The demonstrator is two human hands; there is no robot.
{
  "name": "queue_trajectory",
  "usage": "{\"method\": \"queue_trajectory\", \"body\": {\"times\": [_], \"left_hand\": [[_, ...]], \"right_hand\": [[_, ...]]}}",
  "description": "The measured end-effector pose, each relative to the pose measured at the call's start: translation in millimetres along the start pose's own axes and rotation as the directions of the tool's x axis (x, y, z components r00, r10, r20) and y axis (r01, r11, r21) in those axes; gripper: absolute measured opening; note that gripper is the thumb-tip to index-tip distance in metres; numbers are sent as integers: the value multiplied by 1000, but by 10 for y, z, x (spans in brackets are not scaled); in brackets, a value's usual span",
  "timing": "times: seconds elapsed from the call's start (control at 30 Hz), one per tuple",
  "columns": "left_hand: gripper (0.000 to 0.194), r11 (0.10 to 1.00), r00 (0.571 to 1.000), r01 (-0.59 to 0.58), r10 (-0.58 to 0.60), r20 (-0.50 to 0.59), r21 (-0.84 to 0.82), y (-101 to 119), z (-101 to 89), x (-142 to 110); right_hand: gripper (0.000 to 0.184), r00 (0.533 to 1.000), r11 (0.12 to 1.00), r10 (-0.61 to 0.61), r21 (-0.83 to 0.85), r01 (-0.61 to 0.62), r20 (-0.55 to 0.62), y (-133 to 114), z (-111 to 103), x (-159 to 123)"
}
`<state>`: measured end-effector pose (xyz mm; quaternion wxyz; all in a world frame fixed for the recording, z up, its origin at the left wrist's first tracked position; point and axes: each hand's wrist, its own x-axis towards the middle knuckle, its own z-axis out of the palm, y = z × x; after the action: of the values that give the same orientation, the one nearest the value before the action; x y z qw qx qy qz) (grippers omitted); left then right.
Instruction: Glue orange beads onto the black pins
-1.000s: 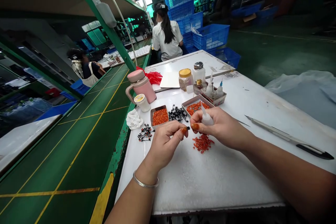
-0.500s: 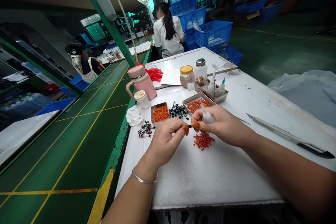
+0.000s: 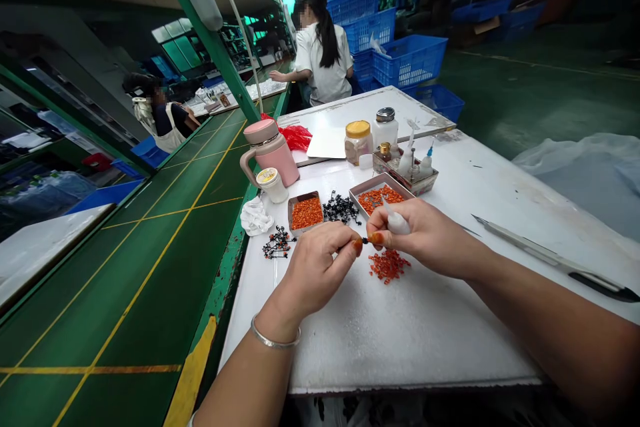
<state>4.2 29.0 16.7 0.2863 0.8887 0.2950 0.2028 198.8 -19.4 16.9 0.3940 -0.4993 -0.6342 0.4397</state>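
Black part [image 3: 365, 240], mostly hidden by fingertips, is held above the bench [image 3: 400, 340], between the left hand [image 3: 323, 267] and the right hand [image 3: 425, 237]. Only a short bit of it shows in the gap; its ends and full shape cannot be made out. What shows is small and dark. That bit lies roughly crosswise, left to right, though the true long axis cannot be told.

The left hand is closed, its thumb and forefinger pinching the near end. The right thumb and forefinger meet at the other side; what exactly they pinch is covered. The same hand also grips a white bottle [image 3: 399, 223], its base partly covered, its nozzle tipped up and leftward. Both thumbs are stained orange-brown.

Just below the right fingers is a loose heap of orange bits [image 3: 389, 267]. Beyond the hands is a tangled black pile [image 3: 341, 209], between a small tray [image 3: 300, 197] of orange pieces and a larger tray [image 3: 369, 182], partly hidden by the right hand. Left of the left hand lie black stems with orange ends [image 3: 278, 243]. A pointed tool [image 3: 555, 257] lies well to the right.
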Motion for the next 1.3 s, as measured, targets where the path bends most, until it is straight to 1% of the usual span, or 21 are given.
{"method": "queue_trajectory", "body": {"times": [0.13,0.3,0.43,0.53,0.73,0.9,1.07,1.2,1.3], "left_hand": [[28,1000,1000,-6,6,-7,8,4,-5,-5],[29,1000,1000,-11,11,-10,5,1,-8,0],[28,999,999,-41,41,-20,9,-8,-1,-6],[27,997,998,-65,65,-23,35,-12,1,-14],[27,990,994,-106,108,-16,92,-15,-10,-10],[27,978,991,-134,136,-4,161,-13,-25,-14],[27,961,983,-184,180,38,206,-21,-38,-30],[27,944,975,-219,204,87,248,-30,-52,-45],[28,941,973,-227,212,89,249,-40,-48,-42]], "right_hand": [[18,1000,1000,7,-18,-7,-1,-18,-13,-1],[16,1000,1000,12,15,-12,19,0,-24,8],[13,998,998,38,40,-40,46,12,-31,14],[12,998,998,31,54,-34,58,13,-34,22],[16,997,994,59,92,-64,51,7,-26,21],[19,991,984,124,123,-129,50,39,-27,26],[18,980,960,164,212,-184,108,62,-32,30],[22,959,925,231,269,-268,162,42,-32,27],[26,951,910,253,291,-297,178,36,-28,36]]}}
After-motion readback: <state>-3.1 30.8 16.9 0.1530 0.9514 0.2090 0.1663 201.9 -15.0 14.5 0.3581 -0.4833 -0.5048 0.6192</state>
